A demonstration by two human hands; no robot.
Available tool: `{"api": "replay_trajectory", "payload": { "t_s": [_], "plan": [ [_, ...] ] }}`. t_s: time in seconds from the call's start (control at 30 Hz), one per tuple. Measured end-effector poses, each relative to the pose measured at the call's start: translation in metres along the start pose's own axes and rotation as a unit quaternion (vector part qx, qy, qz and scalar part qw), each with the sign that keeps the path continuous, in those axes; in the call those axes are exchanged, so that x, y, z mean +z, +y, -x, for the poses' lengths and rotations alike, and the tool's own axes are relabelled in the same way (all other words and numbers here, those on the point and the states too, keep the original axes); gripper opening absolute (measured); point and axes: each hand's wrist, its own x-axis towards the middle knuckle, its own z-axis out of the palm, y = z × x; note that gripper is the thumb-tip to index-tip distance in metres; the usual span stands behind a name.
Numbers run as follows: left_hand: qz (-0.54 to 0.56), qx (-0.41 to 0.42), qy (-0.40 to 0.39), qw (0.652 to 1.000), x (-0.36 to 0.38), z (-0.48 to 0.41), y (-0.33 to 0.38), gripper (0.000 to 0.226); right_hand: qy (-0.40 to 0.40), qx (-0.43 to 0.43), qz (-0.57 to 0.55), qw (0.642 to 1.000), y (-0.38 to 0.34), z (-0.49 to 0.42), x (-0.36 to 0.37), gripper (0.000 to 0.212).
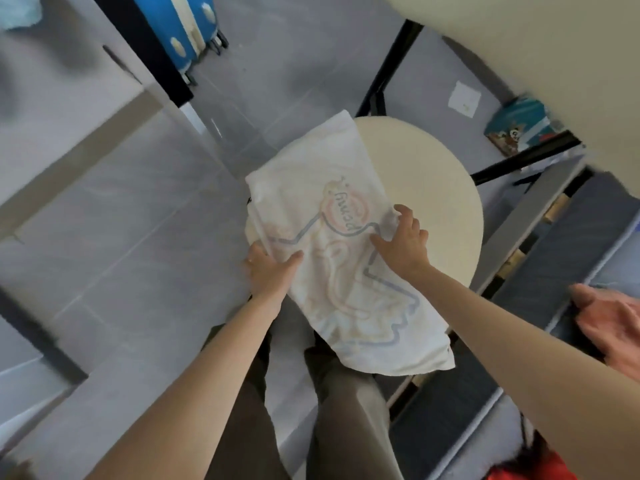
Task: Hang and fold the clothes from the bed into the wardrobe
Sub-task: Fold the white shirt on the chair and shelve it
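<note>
White shirt point(346, 299), printed, folded: centre of frame, lying half over the round table point(433, 188). Left hand point(270, 268) grips its left edge, thumb on top. Right hand point(403, 237) pinches its right edge. Pink garment point(613, 323): right edge. Blue suitcase point(183, 29): upper left.

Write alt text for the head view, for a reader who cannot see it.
A left hand and a right hand grip opposite edges of a white printed shirt lying partly on a round cream table. Around it is grey tiled floor, with a blue suitcase at the top and a pink garment at the far right.
</note>
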Motion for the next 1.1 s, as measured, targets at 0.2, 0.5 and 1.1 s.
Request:
{"api": "replay_trajectory", "payload": {
  "t_s": [0.2,0.5,1.1],
  "plan": [
    [0.005,0.009,0.07,0.998,0.018,-0.002,-0.004,0.072,-0.049,0.07,-0.094,0.992,-0.018,-0.045,-0.007,0.066],
    [0.126,-0.074,0.006,0.989,0.019,-0.007,0.004,0.06,-0.108,0.088,-0.204,0.969,-0.016,-0.055,-0.012,0.021],
    [0.199,0.152,-0.093,0.964,-0.087,0.091,0.182,0.017,-0.076,-0.059,-0.346,0.933,-0.096,0.044,-0.194,0.042]
  ]
}}
